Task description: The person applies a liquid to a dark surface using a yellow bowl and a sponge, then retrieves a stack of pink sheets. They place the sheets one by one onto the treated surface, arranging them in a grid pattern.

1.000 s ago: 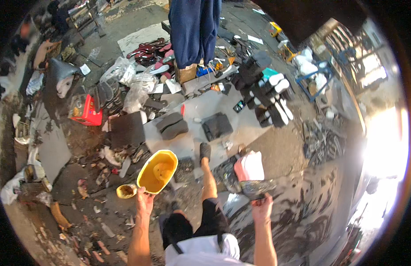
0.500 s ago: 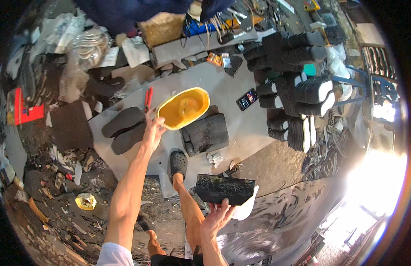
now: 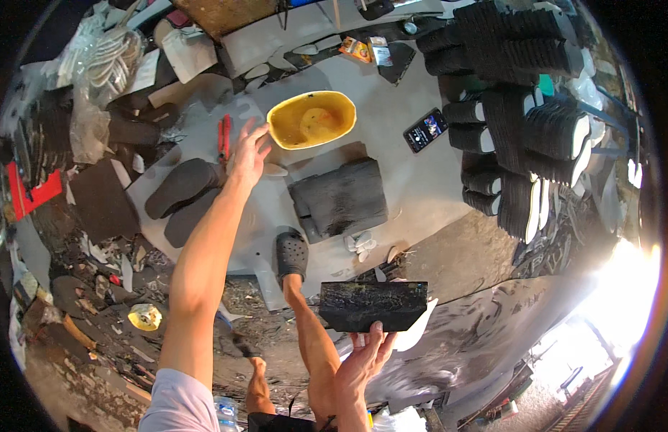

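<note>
My left hand (image 3: pixel 249 153) reaches forward with fingers spread, at the left rim of a yellow tub (image 3: pixel 290 137). Whether the fingertips touch the rim is hard to tell. The tub sits on a grey board (image 3: pixel 417 183) and has some yellowish stuff at its bottom. Low in front of me, my right hand (image 3: pixel 366 356) grips a black, slant-ended block (image 3: pixel 373 306) with a rough, shiny patch, thumb on its near side. Something white (image 3: pixel 419 327) shows partly behind that block.
Dark soles (image 3: pixel 182 189) and red-handled pliers (image 3: pixel 223 137) lie left of the tub. A folded dark grey sheet (image 3: pixel 341 200) is nearer me, a phone (image 3: pixel 425 131) to the right. Bundled black soles (image 3: pixel 503 151) stack at far right. A clog-shod foot (image 3: pixel 292 253) rests on the board.
The yellow tub, tilted in my left hand before, now sits farther forward on the board, and the fingers have spread off it. The view has shifted; the right hand keeps the black block.
</note>
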